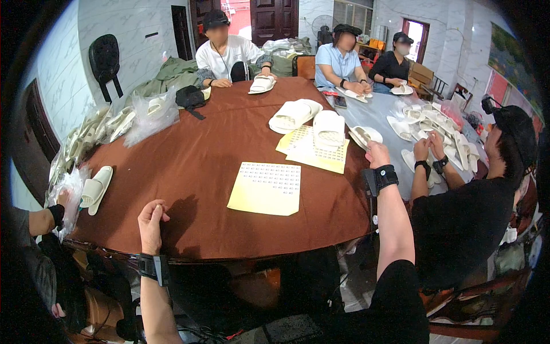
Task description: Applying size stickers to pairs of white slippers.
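Note:
My right hand (377, 156) reaches to the right edge of the brown table. It grips a cream slide slipper (364, 136). Above the near left part of the table is my left hand (152, 222), its fingers curled with thumb and forefinger together; whatever may be between them is too small to make out. A yellow-backed sheet of small white printed stickers (264, 189) lies between my hands, some of its stickers gone from the lower left. Beyond it, a cream slipper (329, 129) rests on more sticker sheets (298, 150), with other slippers (293, 115) beside it.
The brown cloth-covered table (189, 149) spreads before me. A grey table (395, 155) with heaped slippers (432, 123) adjoins at right, where a co-worker (470, 212) sits close. Bagged slippers (86, 135) line the left edge, near another person's hand (62, 199). Several people sit across.

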`<state>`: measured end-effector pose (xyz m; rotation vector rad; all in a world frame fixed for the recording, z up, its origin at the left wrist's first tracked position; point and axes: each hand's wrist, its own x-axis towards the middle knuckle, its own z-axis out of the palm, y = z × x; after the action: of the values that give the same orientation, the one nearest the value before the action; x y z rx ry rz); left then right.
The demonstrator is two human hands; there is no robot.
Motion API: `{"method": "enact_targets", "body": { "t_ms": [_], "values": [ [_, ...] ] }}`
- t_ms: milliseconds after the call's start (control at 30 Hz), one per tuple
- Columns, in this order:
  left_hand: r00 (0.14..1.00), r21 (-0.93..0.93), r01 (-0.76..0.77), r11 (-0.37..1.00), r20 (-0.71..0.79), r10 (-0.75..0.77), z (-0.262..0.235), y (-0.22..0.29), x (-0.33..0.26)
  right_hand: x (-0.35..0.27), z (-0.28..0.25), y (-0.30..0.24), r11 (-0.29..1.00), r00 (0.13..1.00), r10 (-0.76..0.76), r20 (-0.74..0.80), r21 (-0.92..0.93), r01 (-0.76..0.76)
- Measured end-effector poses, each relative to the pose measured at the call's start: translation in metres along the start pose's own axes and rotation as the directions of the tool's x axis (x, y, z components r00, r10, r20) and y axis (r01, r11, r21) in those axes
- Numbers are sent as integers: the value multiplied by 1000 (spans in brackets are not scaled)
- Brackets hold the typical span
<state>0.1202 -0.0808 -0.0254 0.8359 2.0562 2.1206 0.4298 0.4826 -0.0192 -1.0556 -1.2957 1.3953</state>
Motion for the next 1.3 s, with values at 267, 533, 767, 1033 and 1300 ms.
{"method": "enact_targets", "body": {
  "t_ms": [267,533,767,1033,1300],
  "values": [
    [1000,1,2,1000,-9,-2,-1,-1,0,1,-2,4,1000,999,5,36,-1,-5],
    [1000,15,-3,1000,16,3,-3,-5,2,-13,5,-15,984,994,-63,-93,160,77],
    [1000,23,14,1000,-11,-13,5,8,-1,-75,40,-66,890,927,-352,126,351,291],
    [995,-32,103,994,3,-102,-2,13,2,-178,104,-99,818,688,-574,443,354,454],
    [957,-95,174,980,-219,-192,-96,20,51,-214,145,-86,863,624,-505,597,330,382]
  ]
}}
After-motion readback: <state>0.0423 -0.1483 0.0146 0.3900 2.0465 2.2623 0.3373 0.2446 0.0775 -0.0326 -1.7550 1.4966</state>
